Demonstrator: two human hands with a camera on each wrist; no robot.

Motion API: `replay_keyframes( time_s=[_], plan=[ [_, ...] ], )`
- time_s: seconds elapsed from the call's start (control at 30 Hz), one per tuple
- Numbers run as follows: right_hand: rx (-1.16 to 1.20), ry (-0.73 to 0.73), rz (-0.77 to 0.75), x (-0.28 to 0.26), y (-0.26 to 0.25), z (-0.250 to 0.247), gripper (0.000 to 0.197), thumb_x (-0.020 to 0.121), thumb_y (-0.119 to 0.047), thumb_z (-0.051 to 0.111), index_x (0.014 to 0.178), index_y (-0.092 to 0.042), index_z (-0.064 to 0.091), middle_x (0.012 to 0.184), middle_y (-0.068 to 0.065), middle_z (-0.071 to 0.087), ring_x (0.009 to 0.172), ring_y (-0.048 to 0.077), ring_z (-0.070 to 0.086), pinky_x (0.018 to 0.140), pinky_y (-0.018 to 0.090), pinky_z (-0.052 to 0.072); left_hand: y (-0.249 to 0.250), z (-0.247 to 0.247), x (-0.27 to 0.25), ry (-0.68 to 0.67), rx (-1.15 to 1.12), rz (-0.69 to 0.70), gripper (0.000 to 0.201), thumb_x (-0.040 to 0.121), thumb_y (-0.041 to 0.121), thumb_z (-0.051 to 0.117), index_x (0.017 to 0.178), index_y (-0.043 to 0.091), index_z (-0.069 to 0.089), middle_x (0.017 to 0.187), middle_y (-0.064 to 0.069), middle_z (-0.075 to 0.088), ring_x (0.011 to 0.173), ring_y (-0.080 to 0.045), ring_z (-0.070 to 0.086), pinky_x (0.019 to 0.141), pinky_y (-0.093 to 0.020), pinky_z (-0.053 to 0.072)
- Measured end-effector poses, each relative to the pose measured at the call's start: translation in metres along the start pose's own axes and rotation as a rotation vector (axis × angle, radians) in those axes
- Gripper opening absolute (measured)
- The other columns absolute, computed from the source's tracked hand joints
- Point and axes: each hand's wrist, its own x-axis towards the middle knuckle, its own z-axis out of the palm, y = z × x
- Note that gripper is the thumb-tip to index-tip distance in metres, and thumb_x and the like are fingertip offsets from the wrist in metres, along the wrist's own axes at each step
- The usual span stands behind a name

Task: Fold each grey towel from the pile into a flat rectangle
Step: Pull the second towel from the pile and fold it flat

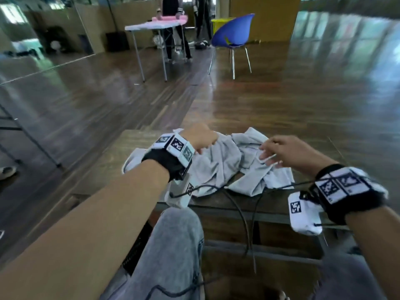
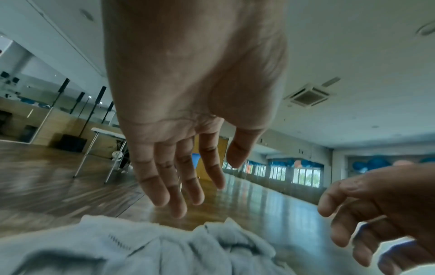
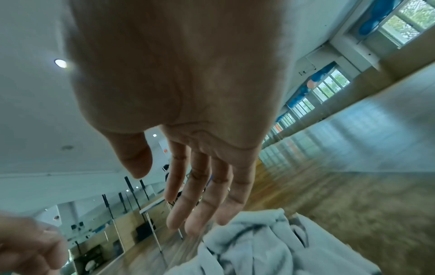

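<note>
A crumpled pile of grey towels [image 1: 218, 167] lies on a dark wooden table [image 1: 112, 161]. My left hand [image 1: 203, 139] hovers over the pile's far left part. In the left wrist view the left hand [image 2: 207, 174] has straight fingers just above the cloth [image 2: 141, 247], gripping nothing. My right hand [image 1: 279, 152] is over the pile's right side, its fingertips close to a fold. Seen from the right wrist, the right hand [image 3: 172, 186] is spread and relaxed above the towels [image 3: 254, 247]. Each wrist view also catches the other hand [image 2: 376, 214] [image 3: 30, 245].
Black cables [image 1: 238, 204] trail over the table's near edge, above my knee in jeans [image 1: 173, 245]. Beyond the table stretches a glossy wooden floor with a blue chair [image 1: 233, 33] and a white folding table [image 1: 155, 26] where a person stands.
</note>
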Motion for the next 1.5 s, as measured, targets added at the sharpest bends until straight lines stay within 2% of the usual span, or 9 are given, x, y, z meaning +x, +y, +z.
replay_keyframes(
  time_s=[0.2, 0.33, 0.53, 0.67, 0.87, 1.03, 1.17, 1.33, 1.5],
  plan=[
    [-0.023, -0.092, 0.002, 0.075, 0.040, 0.058, 0.021, 0.100, -0.026, 0.055, 0.095, -0.009, 0.065, 0.087, 0.003, 0.075, 0.064, 0.004, 0.068, 0.058, 0.020, 0.048, -0.053, 0.028, 0.081, 0.047, 0.219, -0.155, 0.019, 0.089, 0.026, 0.047, 0.086, 0.009, 0.056, 0.078, -0.008, 0.057, 0.067, -0.026, 0.056, 0.059, -0.028, 0.043],
    [-0.071, -0.181, -0.068, 0.112, 0.041, 0.107, 0.022, 0.097, -0.031, 0.057, 0.091, -0.013, 0.068, 0.085, 0.003, 0.074, 0.083, 0.023, 0.071, 0.080, 0.043, 0.058, -0.097, 0.032, 0.117, 0.038, 0.417, -0.309, 0.052, 0.088, 0.047, 0.049, 0.122, 0.009, 0.059, 0.131, -0.020, 0.055, 0.121, -0.041, 0.047, 0.097, -0.044, 0.040],
    [-0.112, -0.232, -0.152, 0.111, 0.029, 0.157, 0.017, 0.095, -0.032, 0.058, 0.089, -0.018, 0.067, 0.085, 0.002, 0.072, 0.081, 0.020, 0.067, 0.080, 0.041, 0.056, -0.123, 0.027, 0.105, 0.076, 0.247, -0.231, 0.038, 0.092, 0.016, 0.051, 0.064, -0.010, 0.049, 0.111, -0.038, 0.059, 0.104, -0.050, 0.057, 0.058, -0.042, 0.038],
    [-0.117, -0.253, -0.130, 0.091, 0.018, 0.161, 0.021, 0.097, -0.032, 0.056, 0.091, -0.014, 0.066, 0.090, 0.001, 0.074, 0.078, 0.018, 0.068, 0.078, 0.039, 0.055, -0.128, 0.032, 0.087, 0.006, 0.165, -0.299, 0.025, 0.093, 0.006, 0.048, 0.078, -0.009, 0.061, 0.093, -0.031, 0.063, 0.093, -0.047, 0.060, 0.064, -0.039, 0.047],
    [-0.147, -0.262, -0.122, 0.069, 0.020, 0.150, 0.027, 0.098, -0.031, 0.056, 0.096, -0.006, 0.066, 0.096, 0.009, 0.073, 0.087, 0.023, 0.068, 0.084, 0.039, 0.052, -0.140, 0.055, 0.076, 0.010, 0.206, -0.376, 0.032, 0.093, 0.015, 0.053, 0.118, -0.002, 0.064, 0.123, -0.018, 0.065, 0.115, -0.032, 0.061, 0.089, -0.035, 0.048],
    [-0.164, -0.240, -0.116, 0.061, 0.024, 0.142, 0.021, 0.097, -0.032, 0.057, 0.099, -0.012, 0.066, 0.095, 0.003, 0.071, 0.090, 0.021, 0.067, 0.083, 0.036, 0.052, -0.123, 0.048, 0.067, 0.118, 0.258, -0.274, 0.020, 0.095, 0.011, 0.045, 0.088, -0.001, 0.060, 0.114, -0.019, 0.065, 0.098, -0.031, 0.061, 0.071, -0.029, 0.040],
    [-0.091, -0.162, -0.143, 0.057, 0.018, 0.138, 0.034, 0.090, -0.037, 0.068, 0.114, -0.016, 0.058, 0.101, -0.004, 0.063, 0.087, 0.012, 0.061, 0.071, 0.024, 0.045, -0.086, 0.023, 0.058, 0.347, 0.059, -0.126, 0.032, 0.087, 0.006, 0.057, 0.056, 0.002, 0.051, 0.063, -0.009, 0.058, 0.073, -0.028, 0.058, 0.053, -0.028, 0.040],
    [0.053, -0.044, -0.177, 0.051, -0.006, 0.127, 0.073, 0.075, -0.052, 0.081, 0.130, -0.020, 0.045, 0.119, -0.005, 0.056, 0.103, 0.011, 0.057, 0.086, 0.029, 0.049, -0.029, 0.002, 0.031, 0.202, -0.365, 0.081, 0.016, 0.080, 0.012, 0.073, 0.086, -0.003, 0.077, 0.076, -0.009, 0.073, 0.064, -0.005, 0.059, 0.062, -0.016, 0.049],
    [-0.100, 0.150, -0.258, 0.044, -0.020, 0.097, 0.008, 0.093, -0.014, 0.054, 0.090, -0.009, 0.058, 0.080, 0.003, 0.062, 0.078, 0.026, 0.060, 0.064, 0.035, 0.045, -0.006, 0.004, 0.012, 0.168, -0.406, 0.282, 0.024, 0.085, -0.008, 0.058, 0.097, 0.000, 0.076, 0.092, -0.006, 0.075, 0.085, -0.013, 0.066, 0.083, -0.029, 0.055]
  ],
)
